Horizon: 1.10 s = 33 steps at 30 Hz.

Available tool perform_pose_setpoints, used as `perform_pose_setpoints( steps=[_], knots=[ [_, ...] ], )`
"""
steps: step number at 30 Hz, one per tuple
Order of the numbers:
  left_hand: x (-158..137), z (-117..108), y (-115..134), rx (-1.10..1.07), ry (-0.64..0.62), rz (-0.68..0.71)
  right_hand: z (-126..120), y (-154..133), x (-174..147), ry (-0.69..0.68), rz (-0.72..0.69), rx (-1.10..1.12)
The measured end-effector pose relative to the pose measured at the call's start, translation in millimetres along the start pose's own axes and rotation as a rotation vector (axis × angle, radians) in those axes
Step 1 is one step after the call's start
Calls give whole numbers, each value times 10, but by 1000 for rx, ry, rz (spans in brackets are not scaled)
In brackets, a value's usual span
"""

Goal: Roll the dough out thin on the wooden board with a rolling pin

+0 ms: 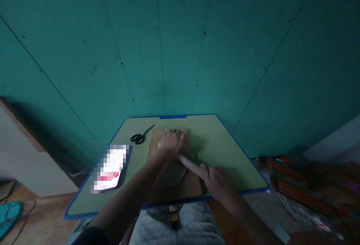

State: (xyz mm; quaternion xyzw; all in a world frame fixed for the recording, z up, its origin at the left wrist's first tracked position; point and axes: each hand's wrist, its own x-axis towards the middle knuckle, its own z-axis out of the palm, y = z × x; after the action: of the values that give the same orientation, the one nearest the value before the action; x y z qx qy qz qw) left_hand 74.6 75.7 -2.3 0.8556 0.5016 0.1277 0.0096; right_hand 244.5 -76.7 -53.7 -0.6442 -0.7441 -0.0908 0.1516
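Observation:
A pale rolling pin (pixel 191 165) lies slantwise across a wooden board (pixel 194 188). My right hand (pixel 215 181) is closed around its near right end. Over the other end is my left hand (pixel 173 140), its fingers bent over the pin and its thumb out to the right. The left wrist hides part of the pin. Beneath the pin, a flat greyish slab (pixel 172 175), clay-like in look, rests on the board. My left forearm covers the slab's left side.
Black-handled scissors (pixel 140 137) lie left of the board. A phone or tablet (pixel 111 168) with a blurred bright screen is at the table's left. The blue-edged table (pixel 227 151) stands against a green wall (pixel 180 57). Orange clutter (pixel 303 196) fills the floor at right.

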Motion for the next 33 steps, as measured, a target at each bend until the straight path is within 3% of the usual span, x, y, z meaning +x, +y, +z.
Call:
perform_pose_setpoints(
  steps=[3, 6, 12, 16, 20, 23, 29, 33],
  knots=[
    [-212, -13, -131, 97, -4, 154, -98, -286, -120, -55, 104, 10],
    [-399, -64, -240, 156, -39, 237, -144, -462, -205, -7, 114, 122],
    [-694, -101, -352, 63, 24, 139, -76, -510, -270, 110, 34, 241],
    [-812, -73, -310, 90, 68, 62, -126, -521, -264, 25, 88, 143],
    [-766, -59, -187, 121, 92, -43, -250, -480, -201, -128, 175, 28],
    [-658, -69, -100, 104, 98, -44, -290, -384, -123, -195, 186, -19],
    [-434, -111, 32, 115, 73, -93, -298, -186, 49, -305, 211, 68],
    [-308, -96, 81, 114, 70, -132, -301, -53, 136, -341, 83, -24]
  ],
)
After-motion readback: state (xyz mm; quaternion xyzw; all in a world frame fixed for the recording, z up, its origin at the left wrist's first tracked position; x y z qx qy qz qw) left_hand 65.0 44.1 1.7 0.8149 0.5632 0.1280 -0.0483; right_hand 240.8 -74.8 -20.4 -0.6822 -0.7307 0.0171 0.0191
